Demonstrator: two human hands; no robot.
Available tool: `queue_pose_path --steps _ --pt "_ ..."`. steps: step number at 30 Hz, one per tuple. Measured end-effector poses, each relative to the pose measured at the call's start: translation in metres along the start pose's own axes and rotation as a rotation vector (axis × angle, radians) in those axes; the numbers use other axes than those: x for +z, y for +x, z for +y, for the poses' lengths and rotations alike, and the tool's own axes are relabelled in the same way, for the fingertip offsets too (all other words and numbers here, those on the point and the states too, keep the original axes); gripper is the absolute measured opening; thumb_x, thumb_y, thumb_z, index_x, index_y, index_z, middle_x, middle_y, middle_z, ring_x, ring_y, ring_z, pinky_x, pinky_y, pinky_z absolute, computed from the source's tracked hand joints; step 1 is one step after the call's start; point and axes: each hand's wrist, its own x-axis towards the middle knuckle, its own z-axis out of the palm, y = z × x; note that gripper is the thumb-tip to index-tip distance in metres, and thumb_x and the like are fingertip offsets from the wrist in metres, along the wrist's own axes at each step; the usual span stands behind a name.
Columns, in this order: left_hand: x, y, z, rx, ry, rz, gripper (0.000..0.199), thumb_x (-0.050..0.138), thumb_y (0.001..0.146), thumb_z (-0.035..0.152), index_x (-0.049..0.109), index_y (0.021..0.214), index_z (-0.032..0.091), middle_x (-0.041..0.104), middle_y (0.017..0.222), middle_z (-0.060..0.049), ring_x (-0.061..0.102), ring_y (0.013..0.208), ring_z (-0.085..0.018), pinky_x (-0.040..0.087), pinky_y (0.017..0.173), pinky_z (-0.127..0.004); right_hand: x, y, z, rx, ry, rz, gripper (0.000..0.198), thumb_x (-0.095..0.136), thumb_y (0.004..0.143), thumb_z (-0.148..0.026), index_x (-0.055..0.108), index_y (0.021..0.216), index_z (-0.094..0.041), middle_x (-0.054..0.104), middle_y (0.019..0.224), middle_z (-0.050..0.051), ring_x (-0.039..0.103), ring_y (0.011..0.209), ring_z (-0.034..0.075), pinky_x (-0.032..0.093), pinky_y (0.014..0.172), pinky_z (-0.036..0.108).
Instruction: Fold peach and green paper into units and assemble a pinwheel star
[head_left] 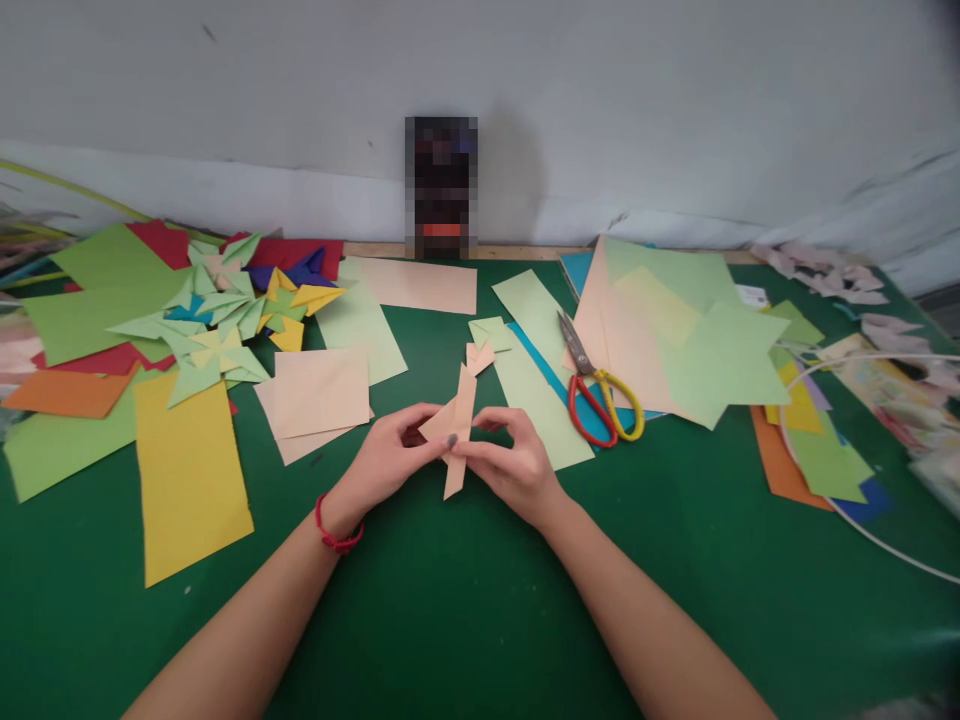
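Note:
A folded peach paper piece (pixel 463 405) is held between both hands above the green table. My left hand (pixel 396 452) pinches its left side, thumb on top. From the right, my right hand (pixel 511 458) grips its edge with thumb and fingertips. The piece has a narrow strip running lengthwise and a pointed flap at the left. Just beyond it lie a small folded peach piece (pixel 481 357) and a small folded light green piece (pixel 491 335). Square peach sheets (pixel 322 395) rest left of my left hand.
Scissors (pixel 592 385) with red and yellow handles lie at the right on light green paper. Folded paper stars (pixel 221 355) are heaped at the left near a yellow sheet (pixel 191 480). Large light green sheets (pixel 720 350) and a white cable (pixel 862 515) are at the right.

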Motion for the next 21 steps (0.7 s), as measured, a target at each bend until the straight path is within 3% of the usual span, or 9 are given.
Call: queue_pose_path --steps 3,8,13,21 --pt "0.0 0.0 0.001 -0.006 -0.019 -0.043 0.021 0.057 0.077 0.036 0.062 0.091 0.021 0.063 0.083 0.0 0.058 0.072 -0.014 0.048 0.062 -0.023 0.0 -0.001 0.001 -0.007 0.048 0.003 0.02 0.06 0.078 -0.017 0.067 0.09 -0.031 0.051 0.095 0.005 0.051 0.09 0.017 0.05 0.075 0.033" --pt "-0.001 0.001 -0.003 -0.032 -0.145 0.022 0.018 0.058 0.077 0.034 0.057 0.088 0.02 0.065 0.086 -0.001 0.062 0.079 -0.015 0.049 0.071 -0.025 -0.002 0.001 0.003 0.039 0.213 -0.042 0.02 0.057 0.079 -0.015 0.068 0.089 -0.029 0.053 0.095 0.004 0.054 0.09 0.016 0.051 0.075 0.032" --pt "0.003 0.002 -0.005 -0.105 -0.238 0.047 0.021 0.061 0.075 0.033 0.054 0.089 0.019 0.068 0.082 -0.003 0.064 0.076 -0.016 0.05 0.07 -0.027 -0.005 0.006 0.002 0.215 0.352 0.011 0.015 0.058 0.079 -0.018 0.068 0.085 -0.027 0.057 0.098 0.004 0.057 0.09 0.016 0.052 0.077 0.033" --pt "0.016 0.001 -0.003 -0.073 -0.306 0.135 0.019 0.062 0.075 0.033 0.051 0.08 0.018 0.068 0.076 -0.001 0.066 0.077 -0.017 0.05 0.075 -0.03 0.0 0.009 0.001 0.452 0.485 0.116 0.004 0.064 0.074 -0.026 0.065 0.076 -0.023 0.062 0.084 0.003 0.06 0.079 0.016 0.051 0.07 0.032"
